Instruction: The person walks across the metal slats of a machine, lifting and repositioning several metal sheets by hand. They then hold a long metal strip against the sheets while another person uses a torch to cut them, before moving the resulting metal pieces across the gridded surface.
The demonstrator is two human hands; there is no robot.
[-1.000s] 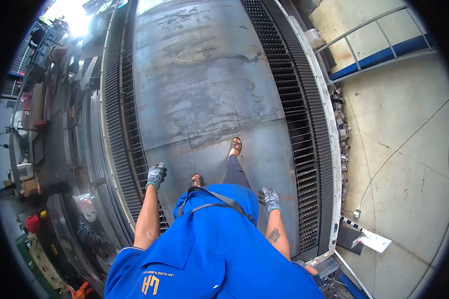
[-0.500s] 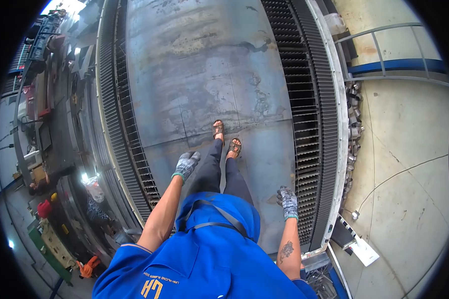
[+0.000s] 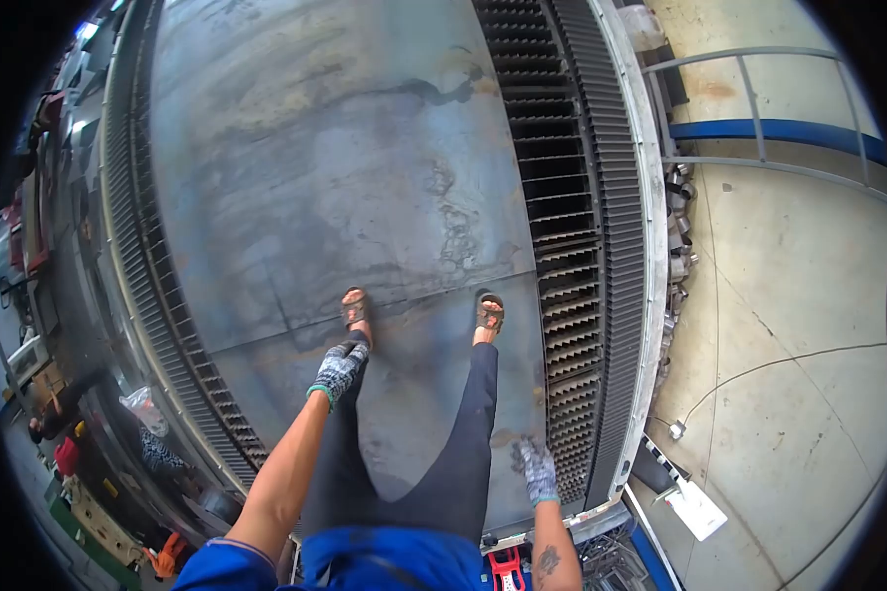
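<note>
My left hand [image 3: 338,368], in a grey knitted glove with a green cuff, hangs beside my left leg with loosely extended fingers and nothing visible in it. On the other side my right hand [image 3: 535,470], gloved alike and slightly blurred, is low near the right edge of the metal sheet [image 3: 335,187]; its fingers look apart and hold nothing I can see. I stand on the sheet in sandals, feet spread near a dark seam line. Stains and scuffs mark its bluish-grey surface.
Toothed slats [image 3: 562,286] show in the gap right of the sheet, bordered by a ribbed strip and a pale frame [image 3: 650,246]. A grey railing [image 3: 759,108] and a cable with a plug [image 3: 677,429] are farther right. A red object [image 3: 506,568] is behind me.
My feet have moved wider apart, and the view has tilted and shifted. My left hand now hangs in front of my left leg; my right hand is lower in view.
</note>
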